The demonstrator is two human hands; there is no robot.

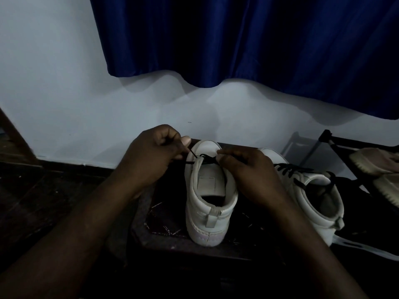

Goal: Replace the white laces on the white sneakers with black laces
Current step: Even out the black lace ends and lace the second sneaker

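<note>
A white high-top sneaker [208, 197] stands in the middle on a dark surface, heel toward me. A black lace [206, 159] crosses its front near the toe. My left hand [151, 157] pinches one end of that lace at the shoe's left side. My right hand [248, 173] rests on the shoe's right side and pinches the lace there. A second white sneaker [313, 197] stands to the right with a black lace [291, 171] threaded through its eyelets.
A dark patterned surface [164, 223] holds both sneakers. A black rack [336, 143] at the right carries beige shoes [375, 160]. A white strip [367, 247] lies at the lower right. Behind are a pale wall and a blue curtain [237, 39].
</note>
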